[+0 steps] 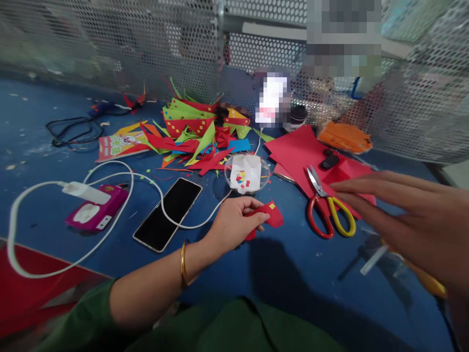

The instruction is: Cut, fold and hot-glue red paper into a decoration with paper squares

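My left hand (238, 222) pinches a small red paper piece (275, 215) with a yellow square on it, low over the blue table. Just beyond it sits a round clear dish (245, 172) holding white paper and tiny coloured bits. On the right, my right hand (399, 210) is raised and blurred by motion, its fingers stretched out to the left with nothing seen in them. Scissors (322, 195) with one red and one yellow handle lie open to the left of its fingertips, partly over red paper sheets (293, 154).
A black-screened phone (167, 215), a white cable and a magenta box (95, 208) lie at the left. Cut coloured paper strips (198, 142) heap at the back. An orange packet (344, 137) stands near the metal mesh (264, 51). A lit phone leans there.
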Available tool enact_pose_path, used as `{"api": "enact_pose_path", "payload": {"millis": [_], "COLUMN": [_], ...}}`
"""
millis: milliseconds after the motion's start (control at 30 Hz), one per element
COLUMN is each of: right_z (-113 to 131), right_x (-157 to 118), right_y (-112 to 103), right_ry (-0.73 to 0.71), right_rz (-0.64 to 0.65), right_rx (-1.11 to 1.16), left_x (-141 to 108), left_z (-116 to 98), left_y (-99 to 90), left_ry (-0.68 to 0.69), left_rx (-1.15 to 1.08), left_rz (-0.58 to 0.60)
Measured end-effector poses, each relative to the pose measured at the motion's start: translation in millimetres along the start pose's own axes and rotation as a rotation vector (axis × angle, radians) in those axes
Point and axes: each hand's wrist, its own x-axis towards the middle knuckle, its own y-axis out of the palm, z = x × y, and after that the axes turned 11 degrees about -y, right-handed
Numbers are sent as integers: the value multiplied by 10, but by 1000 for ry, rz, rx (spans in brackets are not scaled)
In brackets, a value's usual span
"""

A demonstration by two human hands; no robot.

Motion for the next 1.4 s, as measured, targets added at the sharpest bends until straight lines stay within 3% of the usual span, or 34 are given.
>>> {"api": "enact_pose_path", "payload": {"millis": [33, 100, 233, 367, 533, 700, 933, 1400], "right_z": [62, 139, 168, 170, 145, 66, 42, -7], "right_x": [250, 671, 1174, 1373, 1438, 1451, 1522, 1598], "right_y": [108, 377, 919, 1205, 1338, 1446, 1460, 1498], "right_ry": [-150, -262, -229, -260, -311, -423, -747, -860], "right_rz": [-33, 64, 329, 445, 525, 505, 510, 523], "right_rx": [66, 174, 185, 112, 82, 57, -77, -51], "left_x": [11, 34, 66, 78, 87, 80, 100, 100], "left_z": [20, 61, 102, 110, 145, 160, 197, 177], "left_y": [2, 7, -9, -36, -24, -18, -13, -18], "left_ry": [3, 8, 34, 16, 30, 60, 71, 16], "left_rx": [-7, -31, -49, -45, -37, -10, -29, -26], "left_rz": [18, 53, 53, 40, 43, 41, 38, 40]}}
